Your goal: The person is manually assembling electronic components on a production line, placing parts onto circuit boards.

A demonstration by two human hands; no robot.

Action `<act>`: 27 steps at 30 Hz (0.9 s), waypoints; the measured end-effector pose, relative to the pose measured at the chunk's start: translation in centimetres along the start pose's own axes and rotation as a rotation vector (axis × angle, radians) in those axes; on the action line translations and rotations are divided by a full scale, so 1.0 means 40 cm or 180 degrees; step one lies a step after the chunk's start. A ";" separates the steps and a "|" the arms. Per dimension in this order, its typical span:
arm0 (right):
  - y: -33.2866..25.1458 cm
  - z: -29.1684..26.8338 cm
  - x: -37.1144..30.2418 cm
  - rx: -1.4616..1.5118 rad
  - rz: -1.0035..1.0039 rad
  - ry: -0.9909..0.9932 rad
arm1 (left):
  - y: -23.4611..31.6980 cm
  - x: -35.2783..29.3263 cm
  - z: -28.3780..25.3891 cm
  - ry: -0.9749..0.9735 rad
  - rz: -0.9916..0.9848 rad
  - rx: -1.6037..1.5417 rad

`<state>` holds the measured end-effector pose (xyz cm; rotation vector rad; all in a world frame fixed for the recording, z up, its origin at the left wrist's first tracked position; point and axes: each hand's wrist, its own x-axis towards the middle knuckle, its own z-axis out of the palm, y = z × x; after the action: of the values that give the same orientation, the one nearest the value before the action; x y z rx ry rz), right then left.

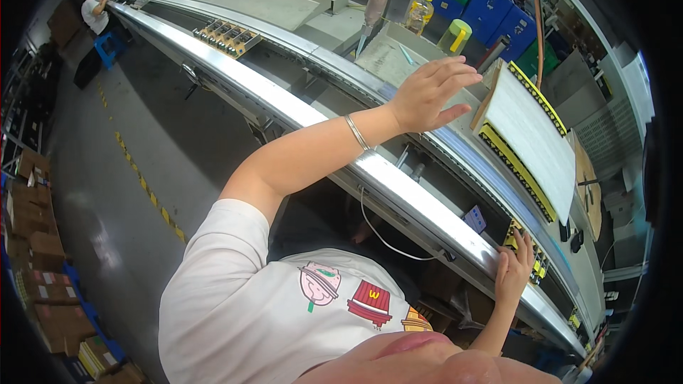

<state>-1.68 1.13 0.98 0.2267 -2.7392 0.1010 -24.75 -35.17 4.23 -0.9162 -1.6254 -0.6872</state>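
My left hand (435, 94) is raised over the far side of the conveyor line, fingers stretched out and thumb apart, with nothing in it. It is nearest to a white panel (530, 146) edged with rows of yellow-and-black parts. My right hand (514, 270) lies at the near metal rail (420, 206), its fingers extended over it beside a circuit board (538, 267) with yellow components. The fingers partly cover this board; whether they touch it I cannot tell. Another populated board (226, 38) sits farther left on the line.
A hanging electric screwdriver-like tool (377, 0), a bottle of yellow liquid (420, 13) and a green-yellow jug (455, 35) are beyond the line. Blue crates (488, 11) stand behind. A co-worker (94, 11) is at the far left end. A white cable (377, 231) hangs below the rail.
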 end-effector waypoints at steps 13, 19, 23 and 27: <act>0.194 0.061 -0.077 -0.0645 0.0777 0.0381 | -0.048 -0.051 0.028 -0.0219 -0.0022 -0.0022; 0.097 0.083 -0.027 -0.0451 0.0811 0.0585 | -0.052 -0.077 0.037 -0.0142 -0.0085 -0.0114; -0.019 0.103 0.059 -0.0120 0.0057 0.0651 | -0.044 -0.076 0.029 0.0064 0.0145 -0.0151; -0.159 0.125 0.114 0.0030 -0.0502 0.0419 | -0.064 -0.057 -0.068 0.0440 0.0569 0.0153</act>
<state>-6.59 -6.31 -1.62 0.4223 -2.5799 0.0825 -25.24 -39.26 2.75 -0.9454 -1.4132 -0.5724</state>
